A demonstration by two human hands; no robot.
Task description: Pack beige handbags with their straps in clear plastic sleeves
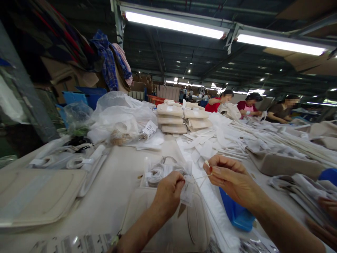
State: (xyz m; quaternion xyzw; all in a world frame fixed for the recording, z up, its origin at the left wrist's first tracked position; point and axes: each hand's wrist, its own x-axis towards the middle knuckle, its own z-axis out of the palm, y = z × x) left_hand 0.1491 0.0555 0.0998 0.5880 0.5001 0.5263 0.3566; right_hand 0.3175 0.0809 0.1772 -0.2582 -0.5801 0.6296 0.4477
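Observation:
A beige bag [147, 211] lies flat on the table in front of me, partly covered by my left forearm. Over its upper edge, my left hand [170, 191] is closed in a pinch beside a small clear plastic packet [187, 193]; what its fingertips grip is hidden. To the right and slightly higher, my right hand [230, 177] pinches a thin off-white string [202, 180], which runs toward my left hand. Just behind the bag is a clear-wrapped roll of pale strap [156, 174].
Another beige bag [39, 196] lies at left. Stacked beige pouches [172, 119] and a large plastic sack [123, 116] stand behind. A blue bin [238, 214] sits below my right wrist. White strips [200, 144] cover the table's middle. Several people work at the back right; another person's hand [325, 218] shows at right.

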